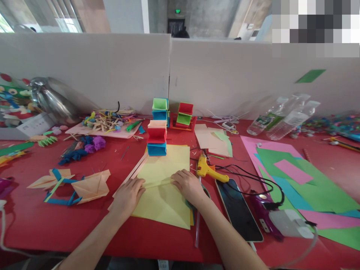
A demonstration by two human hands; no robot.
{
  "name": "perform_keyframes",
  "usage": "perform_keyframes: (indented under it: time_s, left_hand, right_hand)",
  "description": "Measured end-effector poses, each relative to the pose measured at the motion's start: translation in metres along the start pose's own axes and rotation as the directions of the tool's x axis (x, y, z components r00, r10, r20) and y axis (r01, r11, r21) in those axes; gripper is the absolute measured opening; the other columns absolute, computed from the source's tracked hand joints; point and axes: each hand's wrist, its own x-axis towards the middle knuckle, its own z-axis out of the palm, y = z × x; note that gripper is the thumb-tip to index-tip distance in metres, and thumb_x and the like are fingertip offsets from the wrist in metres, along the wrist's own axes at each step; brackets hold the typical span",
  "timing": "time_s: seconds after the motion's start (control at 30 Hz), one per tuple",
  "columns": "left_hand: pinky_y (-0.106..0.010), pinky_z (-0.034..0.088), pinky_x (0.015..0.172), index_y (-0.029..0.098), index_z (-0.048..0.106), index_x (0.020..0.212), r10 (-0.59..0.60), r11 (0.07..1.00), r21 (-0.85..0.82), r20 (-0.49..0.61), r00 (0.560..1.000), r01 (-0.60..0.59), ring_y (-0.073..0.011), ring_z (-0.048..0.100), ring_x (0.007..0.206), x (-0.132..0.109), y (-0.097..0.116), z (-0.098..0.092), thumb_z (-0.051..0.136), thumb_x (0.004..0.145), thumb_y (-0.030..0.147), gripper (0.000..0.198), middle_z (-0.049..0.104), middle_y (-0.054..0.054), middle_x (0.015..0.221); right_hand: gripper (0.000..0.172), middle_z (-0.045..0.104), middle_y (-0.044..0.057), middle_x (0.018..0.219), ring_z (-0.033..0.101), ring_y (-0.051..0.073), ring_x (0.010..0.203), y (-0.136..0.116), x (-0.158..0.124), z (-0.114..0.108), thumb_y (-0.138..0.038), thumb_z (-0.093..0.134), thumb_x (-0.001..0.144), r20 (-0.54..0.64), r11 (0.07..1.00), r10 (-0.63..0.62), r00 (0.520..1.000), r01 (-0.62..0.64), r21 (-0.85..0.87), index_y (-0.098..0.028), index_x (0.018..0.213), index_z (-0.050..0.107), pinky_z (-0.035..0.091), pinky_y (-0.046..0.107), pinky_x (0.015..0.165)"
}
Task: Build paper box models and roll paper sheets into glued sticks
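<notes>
A narrow strip of yellow paper (157, 183) spans the gap between my hands, over a stack of yellow paper sheets (165, 210). At its left end, my left hand (129, 195) is closed, fingertips pressed on the strip. The fingers of my right hand (189, 186) are closed on the other end. Folded paper boxes in peach, red and blue (156, 138) stand at the top edge of the stack. Just right of my right hand lies a yellow glue gun (209, 169). A green-handled tool is partly hidden beneath my right wrist.
A phone (239, 210) and a purple power strip (266, 215) with cables lie to the right, beside coloured paper sheets (306, 180). Plastic bottles (289, 118) stand at the back. On the left are folded peach paper pieces (91, 185) and a metal jug (56, 99).
</notes>
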Motion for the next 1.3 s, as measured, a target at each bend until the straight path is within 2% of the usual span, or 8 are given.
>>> perform_keyframes:
  time_s: [0.13, 0.2, 0.47, 0.57, 0.7, 0.87, 1.07, 1.3]
  left_hand:
    - [-0.029, 0.043, 0.069, 0.019, 0.058, 0.08, -0.004, 1.0, 0.014, 0.023, 1.0, 0.004, -0.0187, 0.056, 0.079, 0.001, 0.002, -0.003, 0.045, 0.088, 0.024, 0.016, 0.06, -0.003, 0.08]
    - [-0.029, 0.043, 0.071, 0.019, 0.059, 0.078, -0.005, 1.0, 0.024, 0.029, 1.0, 0.004, -0.0184, 0.056, 0.08, 0.001, 0.003, -0.005, 0.044, 0.088, 0.024, 0.018, 0.059, -0.002, 0.081]
    - [-0.028, 0.044, 0.071, 0.021, 0.065, 0.087, -0.047, 0.996, 0.074, 0.018, 0.999, 0.046, -0.0184, 0.055, 0.083, 0.0, 0.006, -0.009, 0.049, 0.085, 0.021, 0.016, 0.06, -0.003, 0.087]
    - [-0.028, 0.044, 0.071, 0.022, 0.066, 0.09, -0.052, 0.995, 0.088, 0.03, 0.998, 0.05, -0.0182, 0.055, 0.082, 0.001, 0.006, -0.009, 0.05, 0.084, 0.018, 0.017, 0.06, -0.002, 0.086]
    - [-0.028, 0.044, 0.071, 0.023, 0.066, 0.094, -0.065, 0.993, 0.102, 0.047, 0.997, 0.06, -0.0185, 0.056, 0.084, 0.004, 0.006, -0.008, 0.049, 0.084, 0.015, 0.021, 0.061, -0.003, 0.087]
    - [-0.029, 0.044, 0.073, 0.022, 0.063, 0.1, -0.095, 0.99, 0.113, 0.055, 0.994, 0.089, -0.0194, 0.056, 0.088, 0.005, 0.007, -0.007, 0.045, 0.084, 0.013, 0.025, 0.061, -0.005, 0.092]
    - [-0.027, 0.043, 0.068, 0.022, 0.063, 0.088, -0.103, 0.992, 0.08, 0.077, 0.992, 0.097, -0.0191, 0.056, 0.087, 0.008, 0.006, -0.01, 0.045, 0.085, 0.016, 0.019, 0.061, -0.004, 0.09]
    - [-0.03, 0.041, 0.076, 0.019, 0.059, 0.086, -0.124, 0.992, -0.016, 0.072, 0.99, 0.126, -0.0194, 0.054, 0.09, 0.011, 0.007, -0.012, 0.046, 0.085, 0.02, 0.014, 0.058, -0.005, 0.093]
  right_hand:
    - [0.019, 0.062, 0.005, 0.086, 0.05, 0.018, 0.083, 0.002, 0.002, 0.004, -0.022, 0.045, 0.089, 0.006, 1.0, -0.004, 1.0, 0.004, -0.019, -0.018, 0.085, 0.064, 0.039, 0.028, 0.074]
    - [0.02, 0.062, 0.006, 0.09, 0.049, 0.018, 0.085, 0.002, 0.003, 0.006, -0.021, 0.044, 0.09, 0.003, 0.999, 0.003, 1.0, -0.003, -0.038, -0.018, 0.085, 0.064, 0.038, 0.028, 0.074]
    - [0.018, 0.059, 0.007, 0.089, 0.049, 0.019, 0.084, 0.0, 0.008, 0.004, -0.012, 0.046, 0.086, 0.046, 0.994, 0.002, 0.999, 0.003, -0.112, -0.018, 0.084, 0.064, 0.039, 0.028, 0.071]
    - [0.016, 0.06, 0.006, 0.088, 0.05, 0.018, 0.083, 0.0, 0.009, 0.002, -0.016, 0.048, 0.086, 0.077, 0.992, -0.025, 0.997, 0.034, -0.122, -0.018, 0.085, 0.064, 0.039, 0.027, 0.072]
    - [0.02, 0.062, 0.006, 0.089, 0.051, 0.018, 0.083, 0.001, 0.012, 0.001, -0.025, 0.045, 0.089, 0.094, 0.99, -0.046, 0.995, 0.058, -0.129, -0.019, 0.097, 0.062, 0.039, 0.027, 0.072]
    - [0.02, 0.062, 0.006, 0.089, 0.052, 0.018, 0.082, 0.0, 0.016, -0.004, -0.022, 0.044, 0.089, 0.115, 0.984, -0.077, 0.99, 0.094, -0.149, -0.02, 0.089, 0.064, 0.038, 0.026, 0.068]
    - [0.02, 0.061, 0.007, 0.088, 0.053, 0.018, 0.083, -0.003, 0.019, -0.011, -0.024, 0.045, 0.089, 0.129, 0.983, -0.088, 0.988, 0.108, -0.148, -0.018, 0.088, 0.064, 0.038, 0.027, 0.07]
    - [0.022, 0.06, 0.009, 0.094, 0.052, 0.018, 0.09, -0.004, 0.02, -0.01, -0.024, 0.039, 0.091, 0.102, 0.995, -0.047, 0.994, 0.056, -0.085, -0.015, 0.094, 0.059, 0.036, 0.03, 0.079]
